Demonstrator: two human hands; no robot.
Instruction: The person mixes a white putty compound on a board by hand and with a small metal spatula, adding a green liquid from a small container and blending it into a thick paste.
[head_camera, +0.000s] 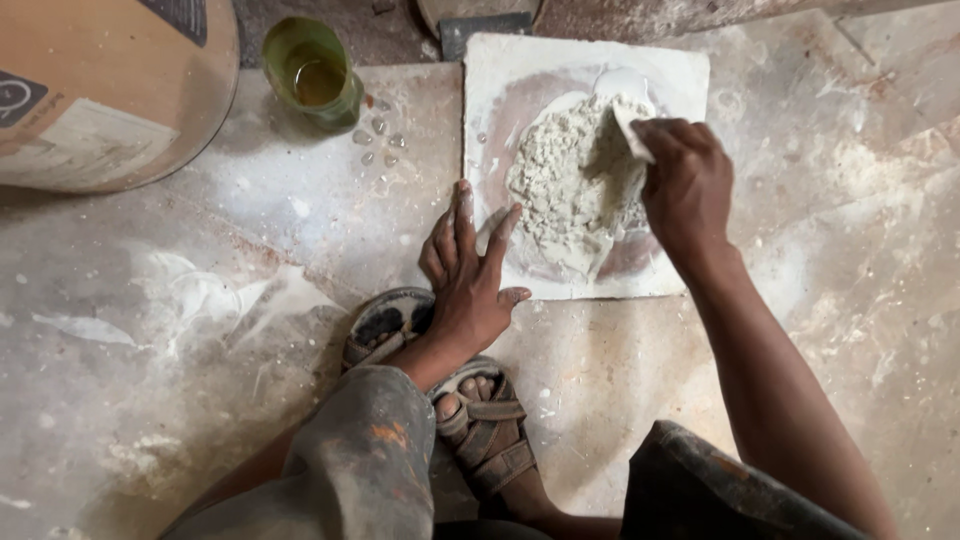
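Fingers of the right hand are closed around a small white scraper, whose flat blade pokes out above the knuckles and digs into the right edge of a crumbly grey-white putty heap. Gripped that way, the blade seems set to drag or fold the lumps toward the middle. The left hand holds nothing; its fingers are spread, tips pressed on the lower left edge of the square white tile, probably to stop the slab sliding under the scraping. The heap lies in the middle of that tile, over a reddish smeared ring, with a wetter white patch near the top.

Beyond the tile, a green glass with some liquid stands on the dusty floor to the upper left, near enough to reach, with a few droplets beside it. A large round drum fills the top left corner. Below the hands, sandalled feet are planted just short of the tile, knees bent in stained trousers.
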